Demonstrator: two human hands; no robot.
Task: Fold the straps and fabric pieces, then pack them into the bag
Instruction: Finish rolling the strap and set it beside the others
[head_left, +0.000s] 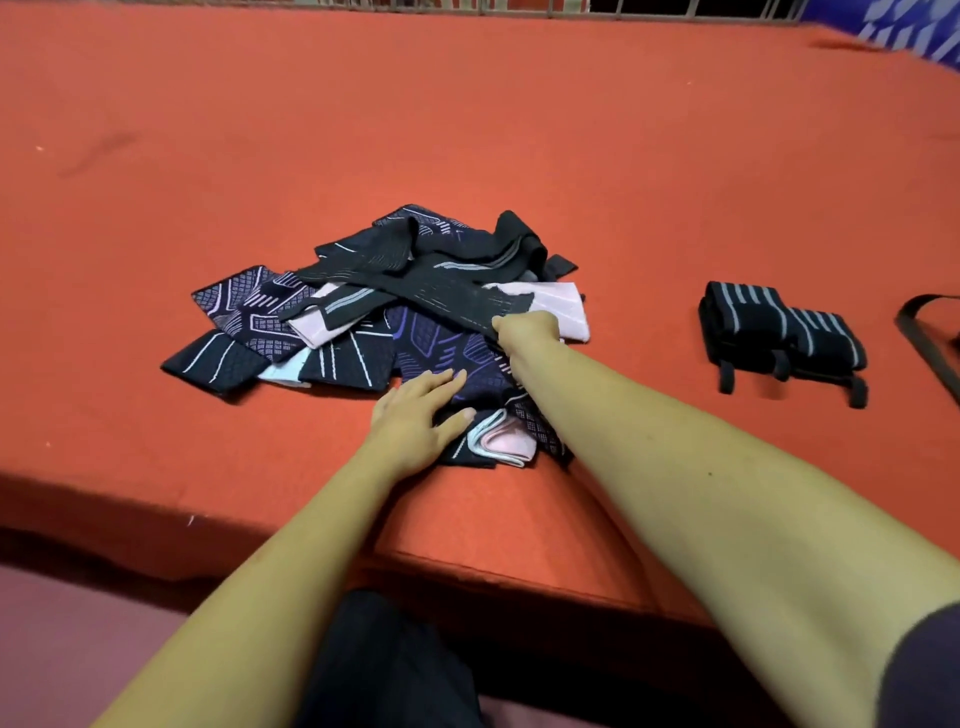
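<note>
Your right hand (525, 328) pinches one end of the black strap (441, 291). Its length runs toward the left edge of the surface (519, 156), over the fabric pile (291, 332). Your left hand (415, 421), fingers straight, presses that pile.

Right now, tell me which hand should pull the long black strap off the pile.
Right. The right hand grips the long black strap at one end, while the left hand lies flat on the pile, better placed to hold it down.

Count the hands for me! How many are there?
2. The left hand lies flat on the near edge of the pile; the right hand grips a black strap farther back.
</note>
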